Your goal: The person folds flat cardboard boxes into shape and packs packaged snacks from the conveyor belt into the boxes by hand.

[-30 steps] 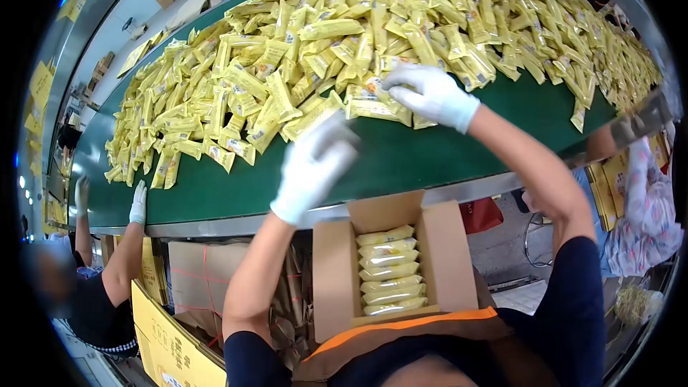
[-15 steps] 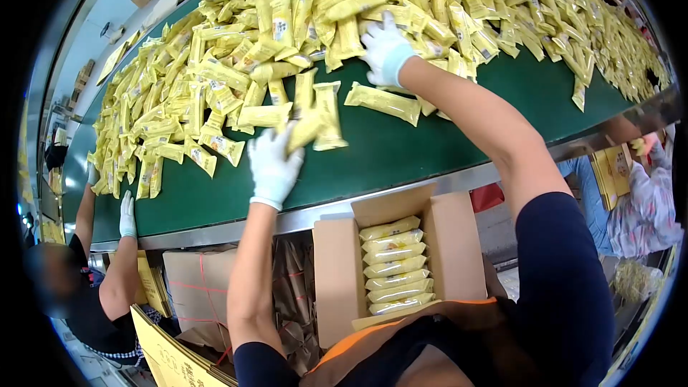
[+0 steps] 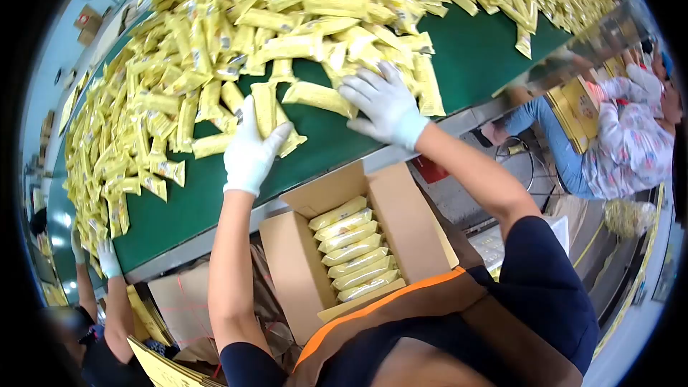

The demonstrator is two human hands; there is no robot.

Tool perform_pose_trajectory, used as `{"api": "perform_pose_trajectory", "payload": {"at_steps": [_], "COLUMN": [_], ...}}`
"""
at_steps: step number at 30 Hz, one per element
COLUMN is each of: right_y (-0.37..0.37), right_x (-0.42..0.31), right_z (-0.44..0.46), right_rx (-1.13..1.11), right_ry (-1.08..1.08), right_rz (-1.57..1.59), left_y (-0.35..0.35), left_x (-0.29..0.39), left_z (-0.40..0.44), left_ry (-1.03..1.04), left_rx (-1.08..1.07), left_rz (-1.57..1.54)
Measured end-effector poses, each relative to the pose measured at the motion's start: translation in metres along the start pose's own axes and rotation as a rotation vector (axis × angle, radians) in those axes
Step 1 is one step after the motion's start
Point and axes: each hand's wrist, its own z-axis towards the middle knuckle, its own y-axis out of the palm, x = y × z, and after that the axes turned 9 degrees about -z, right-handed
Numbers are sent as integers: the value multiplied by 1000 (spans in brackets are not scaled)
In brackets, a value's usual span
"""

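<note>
My left hand, in a white glove, is at the near edge of the pile, thumb apart from the fingers. A yellow wrapped packet lies right at its fingertips, and I see no firm grip on it. My right hand, also gloved, lies palm down with fingers spread over packets at the pile's front. Another packet lies between the two hands. Below them stands an open cardboard box, its flaps folded out, with a row of yellow packets inside.
A large heap of yellow packets covers much of the green conveyor belt. At the left, a co-worker's gloved hand touches the belt edge. A seated person at the right holds yellow folded cartons. Brown wrapped bundles stand beside the box.
My right hand has come down from the heap toward the belt's near edge, drawing packets nearer. The packet earlier in my left hand is out of its grip. The view has tilted and shifted.
</note>
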Motion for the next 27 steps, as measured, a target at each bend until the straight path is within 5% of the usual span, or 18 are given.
{"api": "perform_pose_trajectory", "payload": {"at_steps": [5,9,10,11,13,16,17,19,22,23,25,26,27], "right_y": [19,-25,-30,-31,-8,7,-26,-9,-51,-51,-38,-24,-12], "right_x": [89,65,53,41,15,-10,-14,-21,30,55,109,128,130], "right_z": [6,-4,-3,2,7,29,46,17,11,7,10,13,6], "right_rx": [32,-126,-152,-231,18,-207,-550,-223,-57,153,12,-206,-165], "right_ry": [-109,-33,61,105,63,169,89,-109,324,446,710,697,629], "right_rz": [-71,-107,44,159,187,146,143,235,304,293,321,236,157], "left_y": [8,-25,-33,-35,-37,-33,-35,-42,-43,-40,-37,-36,-35], "left_x": [18,-18,-10,-13,-25,-38,-38,-42,-46,-47,-47,-42,-41], "left_z": [26,-6,-12,-15,-18,-19,-21,-32,-49,-49,-47,-46,-46], "left_ry": [-8,222,-17,11,85,156,146,141,187,196,213,232,216], "left_rx": [-3,-115,-221,-211,-192,-163,-165,-194,-184,-167,-136,-120,-109], "left_rz": [319,208,243,232,213,196,186,204,253,237,215,289,296]}}
